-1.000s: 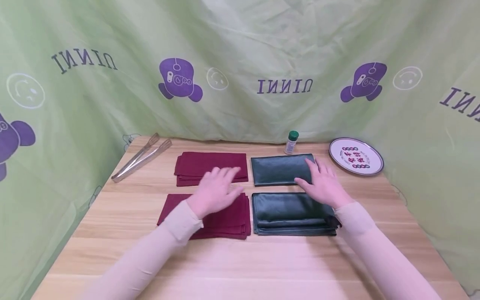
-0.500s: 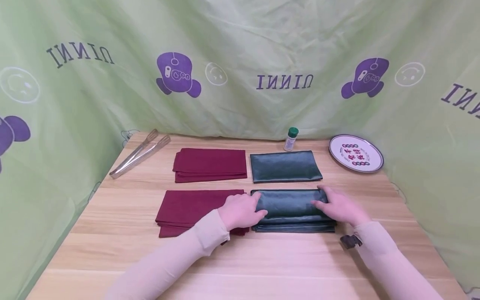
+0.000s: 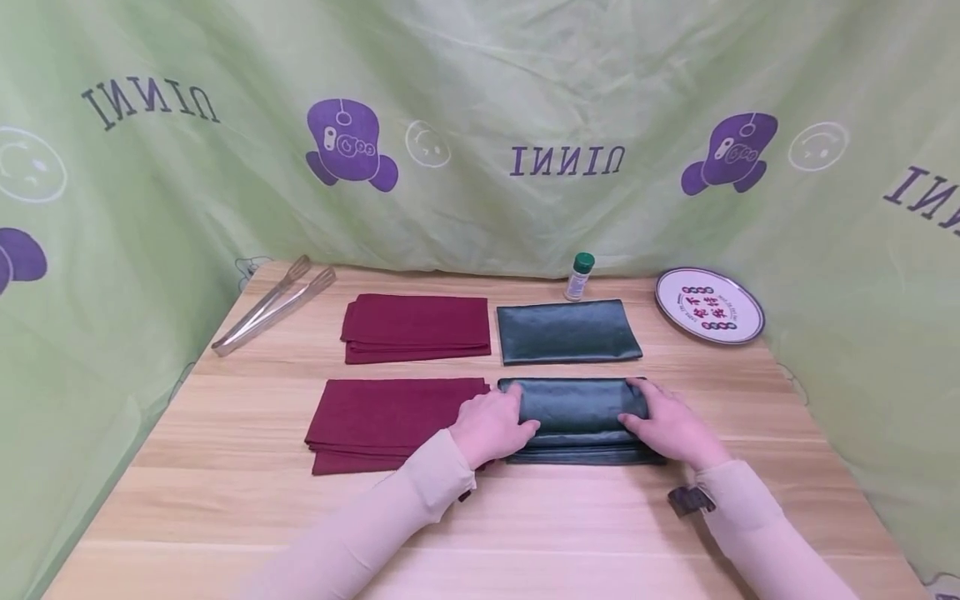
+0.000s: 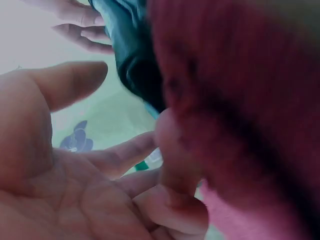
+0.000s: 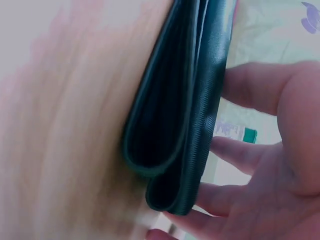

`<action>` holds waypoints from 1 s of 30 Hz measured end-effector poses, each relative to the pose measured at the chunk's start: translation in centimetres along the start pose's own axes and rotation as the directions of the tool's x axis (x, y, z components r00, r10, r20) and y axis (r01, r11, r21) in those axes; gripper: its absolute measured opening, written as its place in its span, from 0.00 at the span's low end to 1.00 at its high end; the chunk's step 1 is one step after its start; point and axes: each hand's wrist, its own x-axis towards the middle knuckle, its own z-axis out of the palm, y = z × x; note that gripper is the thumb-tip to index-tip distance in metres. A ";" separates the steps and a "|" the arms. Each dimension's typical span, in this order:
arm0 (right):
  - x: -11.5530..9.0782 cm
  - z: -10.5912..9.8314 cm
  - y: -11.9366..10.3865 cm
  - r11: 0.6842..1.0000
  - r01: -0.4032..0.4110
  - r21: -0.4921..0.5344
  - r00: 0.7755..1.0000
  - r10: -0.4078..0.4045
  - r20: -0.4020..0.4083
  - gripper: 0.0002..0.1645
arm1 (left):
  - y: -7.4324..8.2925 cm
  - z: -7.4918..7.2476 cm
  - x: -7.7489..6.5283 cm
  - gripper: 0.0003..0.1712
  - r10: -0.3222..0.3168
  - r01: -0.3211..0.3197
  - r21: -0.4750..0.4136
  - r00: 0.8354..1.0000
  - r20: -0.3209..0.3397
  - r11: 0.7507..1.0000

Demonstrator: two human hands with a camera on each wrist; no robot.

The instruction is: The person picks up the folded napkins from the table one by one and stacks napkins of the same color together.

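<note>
A dark green folded cloth (image 3: 577,407), shiny and in several layers, lies at the near right of the group. My left hand (image 3: 487,427) is at its left edge, over the right end of a dark red folded cloth (image 3: 390,417). In the left wrist view the left thumb (image 4: 80,82) stands apart from the cloth. At the green cloth's right end, my right hand (image 3: 675,423) rests thumb and fingertips on the top layer. The right wrist view shows the cloth's looped folds (image 5: 155,160) from the side, with relaxed fingers (image 5: 235,200) against it.
Behind lie another red folded cloth (image 3: 420,325) and another green one (image 3: 570,333). Metal tongs (image 3: 270,308) lie at the back left. A green-capped bottle (image 3: 579,277) and a white plate (image 3: 738,308) are at the back right. A printed green curtain (image 3: 480,225) surrounds the wooden table (image 3: 570,533).
Both hands have come down from over the rear cloths to the near green cloth's two ends. Over the last half second they have shifted only slightly left in view, as has the whole scene.
</note>
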 end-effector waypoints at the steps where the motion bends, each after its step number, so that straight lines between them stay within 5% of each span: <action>1: 0.0 0.0 0.2 1.000 0.003 0.023 1.000 -0.003 -0.011 0.39 | -0.1 0.0 0.0 0.37 0.003 -0.003 -0.031 1.000 0.006 1.000; 6: 0.0 -0.3 1.2 0.977 0.007 0.215 0.999 0.002 -0.040 0.36 | -1.3 -0.2 -0.2 0.34 0.040 -0.026 -0.248 0.998 0.050 0.968; 10: -0.1 -0.5 1.8 0.897 -0.001 0.441 0.999 0.020 -0.039 0.34 | -2.4 -0.1 -0.2 0.31 0.107 -0.074 -0.379 0.992 0.066 0.922; 13: -0.1 -0.6 2.0 0.843 -0.009 0.538 0.998 0.037 -0.042 0.33 | -2.9 0.1 -0.2 0.29 0.157 -0.120 -0.406 0.986 0.059 0.906; 17: -0.1 -0.4 2.3 0.811 0.004 0.586 0.996 0.047 -0.073 0.31 | -3.3 0.4 -0.3 0.24 0.178 -0.150 -0.427 0.984 0.026 0.892; 24: -0.1 0.2 2.9 0.723 0.059 0.688 0.986 0.064 -0.152 0.31 | -2.7 0.0 -0.6 0.16 0.184 -0.191 -0.536 0.981 -0.067 0.823; 30: -0.1 0.4 3.0 0.655 0.030 0.755 0.986 0.102 -0.129 0.31 | -2.2 0.2 -0.3 0.12 0.215 -0.244 -0.497 0.970 -0.115 0.833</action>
